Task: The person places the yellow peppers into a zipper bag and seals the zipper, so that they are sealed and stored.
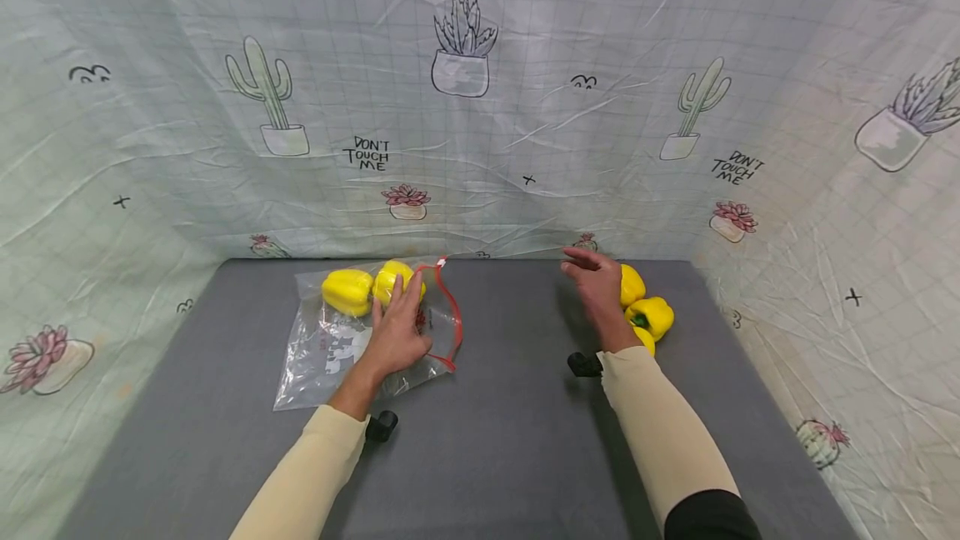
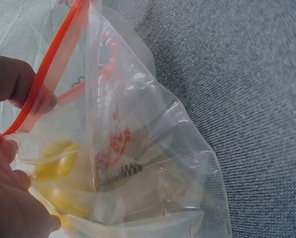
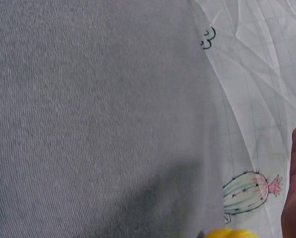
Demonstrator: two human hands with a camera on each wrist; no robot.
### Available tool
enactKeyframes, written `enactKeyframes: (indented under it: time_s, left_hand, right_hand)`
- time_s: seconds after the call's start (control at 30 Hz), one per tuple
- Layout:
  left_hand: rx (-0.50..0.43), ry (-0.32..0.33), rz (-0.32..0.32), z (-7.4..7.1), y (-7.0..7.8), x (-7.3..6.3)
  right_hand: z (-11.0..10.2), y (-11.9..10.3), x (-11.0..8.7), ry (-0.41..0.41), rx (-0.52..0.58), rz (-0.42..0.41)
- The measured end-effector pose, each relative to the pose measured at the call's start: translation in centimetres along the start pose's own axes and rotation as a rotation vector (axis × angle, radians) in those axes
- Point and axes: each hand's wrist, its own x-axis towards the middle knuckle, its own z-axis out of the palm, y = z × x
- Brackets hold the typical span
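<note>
Over the clear plastic zip bag (image 1: 300,373) with a red closure strip lies my left hand (image 1: 393,336), its fingers pointing away from me. In the left wrist view the thumb (image 2: 19,82) passes behind the red strip (image 2: 44,74), with the other fingers on the near side, holding the bag's mouth. Two yellow bell peppers (image 1: 348,292) lie inside the bag, the right one partly covered by the fingers. My right hand (image 1: 597,290) is raised at the right, empty, with loosely bent fingers. Beside its wrist are three more yellow bell peppers (image 1: 656,317), partly hidden by the arm.
Everything lies on a grey cloth-covered table (image 1: 510,440). A pale curtain (image 1: 510,132) printed with cacti hangs along its back and both sides. Each wrist carries a small black camera mount (image 1: 382,426).
</note>
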Motion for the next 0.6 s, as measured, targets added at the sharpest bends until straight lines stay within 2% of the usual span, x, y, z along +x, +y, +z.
enactKeyframes:
  time_s: [0.33, 0.6]
  left_hand:
    - [-0.004, -0.018, -0.007, -0.2, 0.0, -0.2]
    - [-0.020, -0.019, -0.004, -0.3, 0.2, 0.0]
  right_hand:
    - [-1.6, 0.1, 0.7, 0.048, -0.012, 0.097]
    - [-3.2, -0.1, 1.4, 0.028, -0.057, 0.137]
